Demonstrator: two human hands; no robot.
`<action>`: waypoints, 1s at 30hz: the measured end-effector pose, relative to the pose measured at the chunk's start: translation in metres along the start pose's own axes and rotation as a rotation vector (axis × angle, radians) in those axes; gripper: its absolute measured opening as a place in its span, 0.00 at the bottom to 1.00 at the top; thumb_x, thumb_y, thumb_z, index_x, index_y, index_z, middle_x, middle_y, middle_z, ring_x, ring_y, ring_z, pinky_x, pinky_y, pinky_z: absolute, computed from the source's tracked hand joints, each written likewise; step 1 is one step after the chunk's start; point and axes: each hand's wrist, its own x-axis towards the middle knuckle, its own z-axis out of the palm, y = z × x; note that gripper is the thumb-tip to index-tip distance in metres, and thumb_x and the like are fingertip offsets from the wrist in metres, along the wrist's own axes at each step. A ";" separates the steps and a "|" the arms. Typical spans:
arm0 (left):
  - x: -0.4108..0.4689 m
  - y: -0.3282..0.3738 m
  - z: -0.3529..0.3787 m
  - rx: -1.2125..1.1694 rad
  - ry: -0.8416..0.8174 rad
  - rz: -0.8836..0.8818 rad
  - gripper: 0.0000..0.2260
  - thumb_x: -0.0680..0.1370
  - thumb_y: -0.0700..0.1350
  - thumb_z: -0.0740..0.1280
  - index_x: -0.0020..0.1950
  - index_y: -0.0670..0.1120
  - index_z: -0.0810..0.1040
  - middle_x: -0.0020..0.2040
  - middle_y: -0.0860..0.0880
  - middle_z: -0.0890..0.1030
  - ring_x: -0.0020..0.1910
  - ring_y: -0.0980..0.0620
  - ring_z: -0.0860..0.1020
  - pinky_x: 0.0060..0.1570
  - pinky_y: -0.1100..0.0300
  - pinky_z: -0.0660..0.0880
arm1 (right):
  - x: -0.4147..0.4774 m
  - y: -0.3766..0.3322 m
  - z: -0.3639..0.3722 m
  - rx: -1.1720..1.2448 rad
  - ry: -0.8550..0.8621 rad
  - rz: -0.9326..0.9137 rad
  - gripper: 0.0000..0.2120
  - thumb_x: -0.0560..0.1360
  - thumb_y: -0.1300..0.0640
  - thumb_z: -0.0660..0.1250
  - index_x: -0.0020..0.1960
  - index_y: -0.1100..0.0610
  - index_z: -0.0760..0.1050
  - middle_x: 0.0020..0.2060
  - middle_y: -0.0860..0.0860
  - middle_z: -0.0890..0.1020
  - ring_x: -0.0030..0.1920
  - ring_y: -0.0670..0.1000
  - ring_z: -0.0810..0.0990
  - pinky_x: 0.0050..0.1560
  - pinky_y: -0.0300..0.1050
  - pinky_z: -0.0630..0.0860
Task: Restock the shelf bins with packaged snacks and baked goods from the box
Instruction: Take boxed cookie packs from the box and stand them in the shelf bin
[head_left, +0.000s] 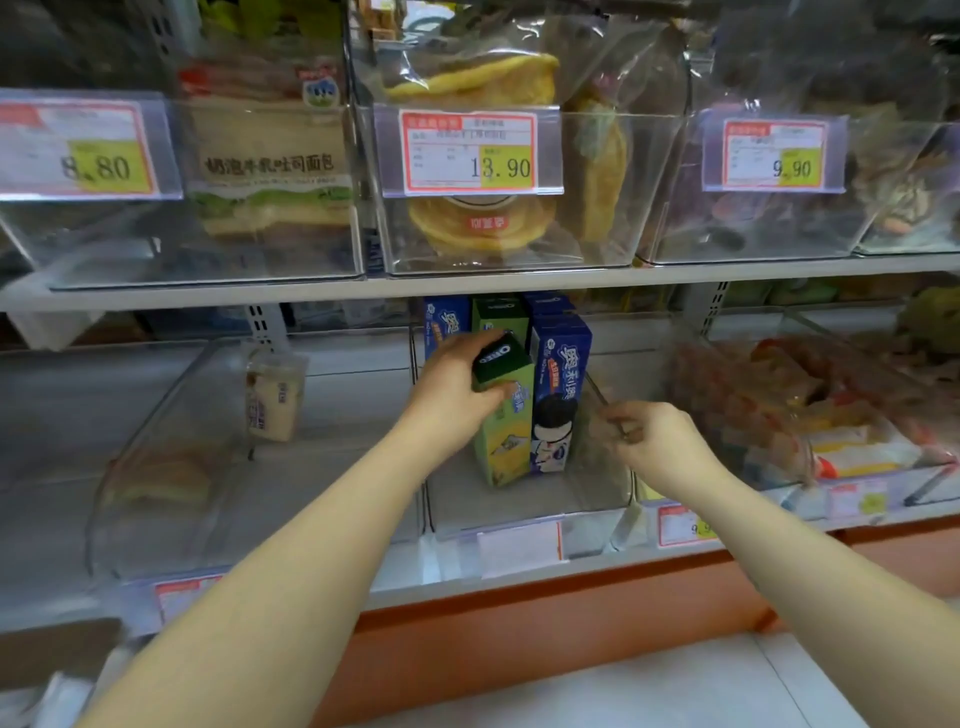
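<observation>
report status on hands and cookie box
Left hand grips green cookie box, upright in bin. Right hand pinches bin's right wall. Blue box tight alongside.

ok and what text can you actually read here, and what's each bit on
"8.80": upper left price tag
"13.90": upper middle price tag
"9.90": upper right price tag
"OREO": green box top, in the left hand
"奥利奥": blue box in the clear bin
"奶泡牛乳吐司面包": bread pack, upper left
Small print and lower shelf tags: too blurred to read
</observation>
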 end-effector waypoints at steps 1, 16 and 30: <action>0.008 -0.002 0.005 0.017 -0.003 -0.015 0.26 0.76 0.44 0.70 0.73 0.51 0.67 0.69 0.46 0.69 0.67 0.48 0.69 0.65 0.59 0.67 | 0.000 0.000 -0.001 0.000 0.001 -0.008 0.17 0.74 0.62 0.69 0.62 0.58 0.78 0.58 0.54 0.81 0.54 0.51 0.80 0.51 0.35 0.70; 0.033 -0.009 0.041 0.081 0.007 -0.115 0.38 0.77 0.34 0.65 0.77 0.59 0.49 0.78 0.47 0.47 0.70 0.44 0.67 0.50 0.63 0.66 | 0.004 0.011 0.003 -0.031 -0.030 -0.038 0.19 0.74 0.60 0.67 0.64 0.53 0.76 0.59 0.50 0.80 0.56 0.50 0.79 0.53 0.35 0.71; -0.008 0.002 0.036 0.159 0.201 0.004 0.33 0.73 0.39 0.70 0.73 0.57 0.60 0.72 0.45 0.65 0.64 0.41 0.73 0.56 0.46 0.77 | 0.011 -0.019 0.010 -0.004 -0.030 -0.348 0.08 0.75 0.56 0.67 0.53 0.50 0.80 0.45 0.46 0.84 0.44 0.48 0.82 0.43 0.45 0.79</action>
